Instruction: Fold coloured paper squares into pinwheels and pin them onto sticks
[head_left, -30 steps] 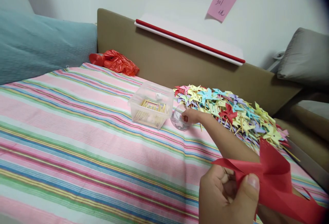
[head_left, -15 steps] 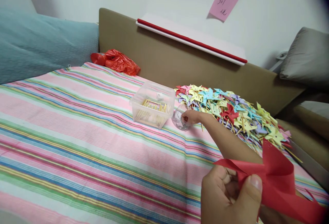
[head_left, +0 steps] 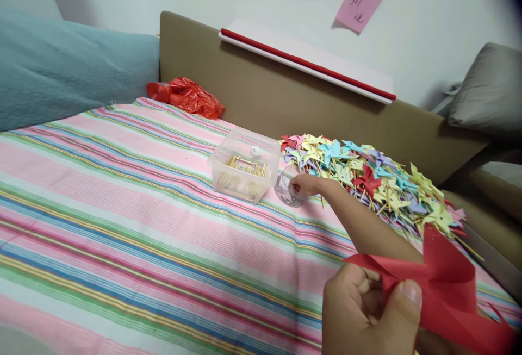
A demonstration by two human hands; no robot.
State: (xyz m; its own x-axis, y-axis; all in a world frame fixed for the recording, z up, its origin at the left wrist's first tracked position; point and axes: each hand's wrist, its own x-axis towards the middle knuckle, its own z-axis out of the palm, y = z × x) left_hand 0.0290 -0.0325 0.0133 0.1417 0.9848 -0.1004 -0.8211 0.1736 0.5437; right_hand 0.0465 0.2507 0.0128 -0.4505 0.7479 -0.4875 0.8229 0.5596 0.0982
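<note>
My left hand [head_left: 367,311], at the lower right, pinches a red paper pinwheel [head_left: 444,290] between thumb and fingers; its folded blades spread out to the right. Farther off, my right hand [head_left: 302,185] is at the mouth of a small clear round container [head_left: 289,198] with tiny metallic bits at its bottom. Its fingertips are pressed together, and whatever they hold is too small to make out. The forearm passes behind the red pinwheel. Just left of the round container stands a clear plastic box [head_left: 244,194] with thin yellowish sticks [head_left: 238,167] inside.
A heap of colourful paper pinwheels on sticks [head_left: 391,194] lies at the right, against the brown headboard [head_left: 285,102]. A red plastic bag [head_left: 191,97] rests at the back left beside a blue-covered bulk [head_left: 77,72]. Striped cloth [head_left: 163,246] covers the bed.
The view has shifted slightly, so everything sits a little farther right. My right hand stays at the round container, and my left hand still holds the red pinwheel.
</note>
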